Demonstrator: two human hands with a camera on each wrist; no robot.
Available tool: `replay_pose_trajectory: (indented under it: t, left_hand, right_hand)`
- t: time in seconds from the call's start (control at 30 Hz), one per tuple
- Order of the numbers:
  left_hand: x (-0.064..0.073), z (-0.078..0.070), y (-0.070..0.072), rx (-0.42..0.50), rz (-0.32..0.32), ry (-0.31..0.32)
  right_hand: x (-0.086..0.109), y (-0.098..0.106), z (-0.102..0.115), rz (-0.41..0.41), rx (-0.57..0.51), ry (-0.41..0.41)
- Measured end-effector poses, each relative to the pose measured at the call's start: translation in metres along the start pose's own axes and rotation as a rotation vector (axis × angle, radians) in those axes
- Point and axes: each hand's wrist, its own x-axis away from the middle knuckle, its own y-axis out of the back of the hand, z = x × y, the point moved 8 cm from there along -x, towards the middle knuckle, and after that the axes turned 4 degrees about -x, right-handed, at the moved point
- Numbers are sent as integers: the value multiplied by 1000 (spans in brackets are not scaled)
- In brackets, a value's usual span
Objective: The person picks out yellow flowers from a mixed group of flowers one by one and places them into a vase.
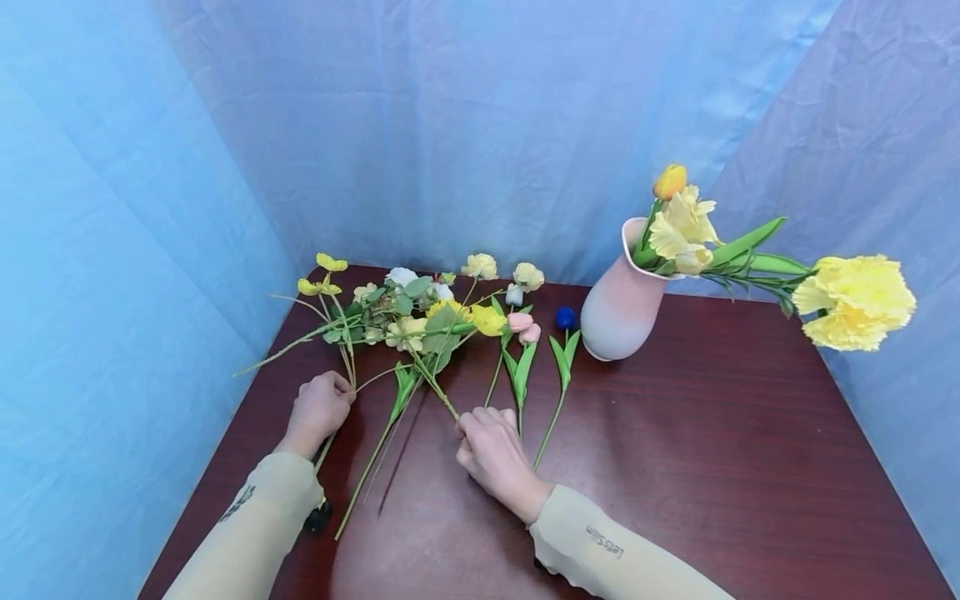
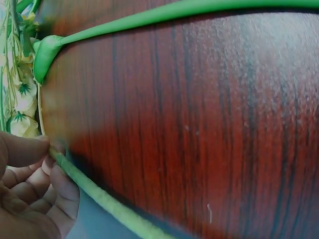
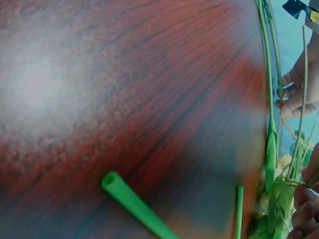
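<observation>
At the left side of the table my left hand (image 1: 318, 408) pinches a green stem (image 2: 104, 201) between thumb and fingers. Thin branches with small yellow flowers (image 1: 318, 287) rise above that hand. My right hand (image 1: 495, 454), nearer the middle, grips a light green stem (image 1: 441, 395) that leads up to a large leaf and the pile of flowers. Cream blooms (image 1: 406, 333), yellow blooms and leaves overlap in this pile. Between the hands lies a long flower stem with green leaves (image 1: 403, 390), its flower hidden under the pile.
Pink tulips (image 1: 525, 327) and a blue flower (image 1: 566, 318) lie right of the pile, their stems running toward my right hand. A pink and white vase (image 1: 622, 312) at the back holds yellow flowers (image 1: 855, 302) leaning right. Blue curtains (image 1: 480, 125) surround the dark wooden table (image 1: 720, 467).
</observation>
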Motion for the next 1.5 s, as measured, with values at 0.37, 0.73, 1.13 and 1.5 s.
replay_pose_trajectory:
  t: [0.37, 0.73, 1.13, 1.5]
  left_hand:
    - [1, 3, 5, -98, -4, 63]
    - [15, -54, 19, -352, -155, -166]
    - [-7, -117, 28, -501, -350, -531]
    - [-31, -99, 12, -575, -230, -449]
  right_hand:
    - [7, 12, -12, -30, -18, 28]
    - [10, 13, -12, -41, -30, 87]
    - [11, 10, -12, -28, -20, 93]
    - [12, 10, -14, -7, -35, 85]
